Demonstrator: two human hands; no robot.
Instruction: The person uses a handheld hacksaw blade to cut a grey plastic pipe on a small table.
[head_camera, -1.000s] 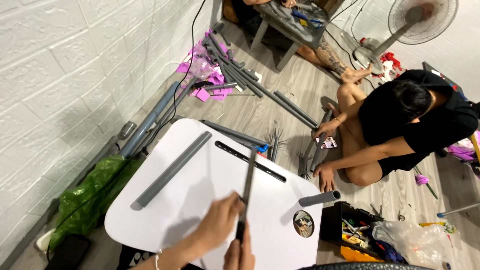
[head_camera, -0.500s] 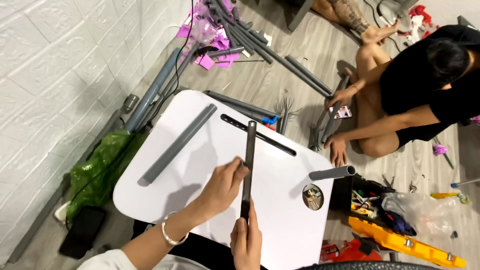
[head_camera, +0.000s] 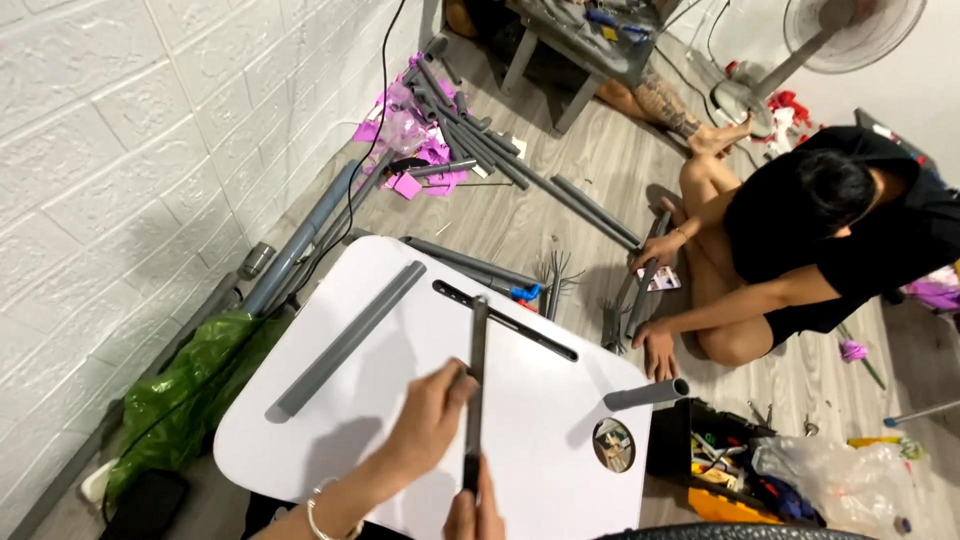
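While the view is swinging back since a moment ago, the left hand (head_camera: 425, 425) keeps pinching the thin grey strip (head_camera: 477, 380) mid-tabletop; the right hand (head_camera: 475, 510), fingers curled, is gripping its near end.

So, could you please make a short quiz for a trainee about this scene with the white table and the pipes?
1. True or false: the long grey pipe lies flat on the white table.
2. What do the left hand and right hand hold?
A. a slim grey rod
B. a hammer
C. a green bag
3. Fill in: the short pipe sticks out over the table's ____ edge as the camera sees it.

Key
1. True.
2. A. The rod runs up between both hands and crosses the black slotted strip.
3. Right, near the round cup hole.
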